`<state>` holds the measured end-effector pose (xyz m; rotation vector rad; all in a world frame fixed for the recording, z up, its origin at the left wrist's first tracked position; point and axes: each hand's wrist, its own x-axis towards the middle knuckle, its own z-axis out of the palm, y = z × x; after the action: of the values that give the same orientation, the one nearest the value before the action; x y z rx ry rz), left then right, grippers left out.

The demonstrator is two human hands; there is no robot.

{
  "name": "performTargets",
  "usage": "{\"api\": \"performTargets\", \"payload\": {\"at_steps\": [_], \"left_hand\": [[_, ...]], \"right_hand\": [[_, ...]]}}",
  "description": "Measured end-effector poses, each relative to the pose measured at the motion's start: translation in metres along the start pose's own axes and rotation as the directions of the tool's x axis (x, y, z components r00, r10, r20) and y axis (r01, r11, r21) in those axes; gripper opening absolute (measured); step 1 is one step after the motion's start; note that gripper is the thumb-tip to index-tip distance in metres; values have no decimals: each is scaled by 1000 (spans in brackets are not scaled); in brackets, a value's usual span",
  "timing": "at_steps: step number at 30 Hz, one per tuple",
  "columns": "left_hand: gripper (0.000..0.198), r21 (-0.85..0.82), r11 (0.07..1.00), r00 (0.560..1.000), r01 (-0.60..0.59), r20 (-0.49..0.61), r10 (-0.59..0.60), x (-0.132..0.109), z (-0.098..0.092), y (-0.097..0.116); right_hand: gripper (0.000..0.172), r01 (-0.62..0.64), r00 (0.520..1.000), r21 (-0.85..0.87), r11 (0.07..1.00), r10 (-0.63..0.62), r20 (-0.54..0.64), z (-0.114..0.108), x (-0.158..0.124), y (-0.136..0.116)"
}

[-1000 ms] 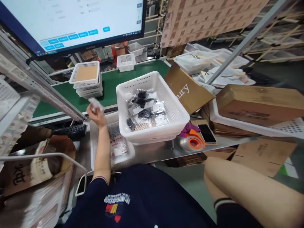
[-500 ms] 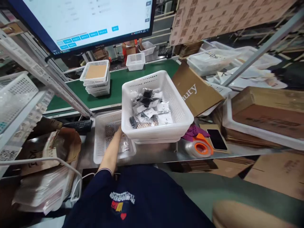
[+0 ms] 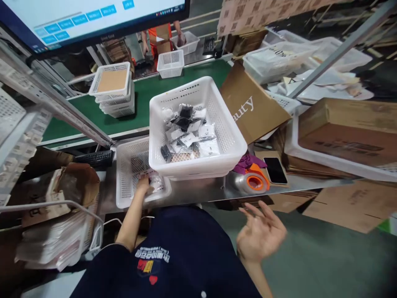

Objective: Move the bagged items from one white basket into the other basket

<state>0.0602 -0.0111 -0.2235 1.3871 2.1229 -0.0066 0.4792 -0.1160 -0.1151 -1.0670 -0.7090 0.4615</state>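
Hovering low in the frame, the right hand [image 3: 260, 236] is spread open and empty. Left of centre, the left hand [image 3: 143, 185] presses on a clear packet [image 3: 155, 182] inside the low white basket [image 3: 125, 190]; its grip is unclear. Beyond sits the fuller basket [image 3: 229, 142].

We read only one clear piece of lettering: white letters "auty" on the brown cardboard box [image 3: 251, 105], its beginning hidden behind the white basket [image 3: 231, 142]. The monitor [image 3: 93, 16] shows blue buttons whose captions are too small to read, and the shirt logo [image 3: 151, 258] is also illegible.
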Motion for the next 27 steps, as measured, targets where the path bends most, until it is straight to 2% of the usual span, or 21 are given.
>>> {"api": "performTargets", "payload": {"at_steps": [2,4,6,8,11,13,15,16,17,18,19,20,22,23,24,25,27], "left_hand": [[48,43,997,998,61,25,-62,-6,1,-8],[35,57,994,996,91,-3,-91,-7,-10,-16],[32,53,993,993,104,-55,-101,-7,-24,-20],[35,37,995,994,88,-75,-85,-6,-29,-20],[48,-25,999,998,44,-41,-45,-6,-16,-10],[50,-100,994,998,34,-41,-39,-8,-9,-4],[43,-193,981,991,24,-123,-49,-12,-17,-4],[38,-245,969,978,11,-199,-62,-16,-27,-5],[34,-299,954,951,-15,-299,-79,-20,-43,-6],[33,-352,934,905,-57,-413,-100,-25,-61,-6],[35,-398,910,837,-117,-532,-125,-30,-81,-2],[40,-429,884,749,-188,-644,-153,-35,-102,4],[54,-431,825,533,-365,-823,-194,-46,-137,29],[59,-399,798,431,-452,-881,-196,-51,-151,47],[63,-341,767,355,-543,-921,-158,-55,-162,65],[68,-268,731,332,-628,-941,-60,-59,-170,82],[80,-166,620,394,-767,-884,251,-61,-175,108]], "right_hand": [[35,31,984,21,999,-34,176,11,-2,4],[39,101,938,43,994,-110,329,22,0,6],[44,138,891,64,988,-153,428,30,5,7],[46,136,867,85,987,-160,472,37,6,8],[43,69,862,95,993,-107,496,44,1,10],[40,25,852,86,996,-67,519,45,-6,12],[39,5,837,70,998,-43,545,42,-13,16],[39,2,830,59,998,-35,557,39,-16,18],[39,2,822,45,999,-27,568,35,-18,21],[38,5,814,28,1000,-20,581,32,-19,25],[39,17,804,9,1000,-19,594,28,-19,28],[39,36,793,-12,999,-22,609,24,-19,32],[41,95,772,-47,994,-44,634,18,-17,38],[41,124,763,-58,990,-58,644,17,-15,39],[42,148,754,-65,987,-70,653,17,-12,40],[42,167,746,-66,984,-83,661,18,-10,40],[41,197,733,-60,979,-107,671,23,-7,38]]}}
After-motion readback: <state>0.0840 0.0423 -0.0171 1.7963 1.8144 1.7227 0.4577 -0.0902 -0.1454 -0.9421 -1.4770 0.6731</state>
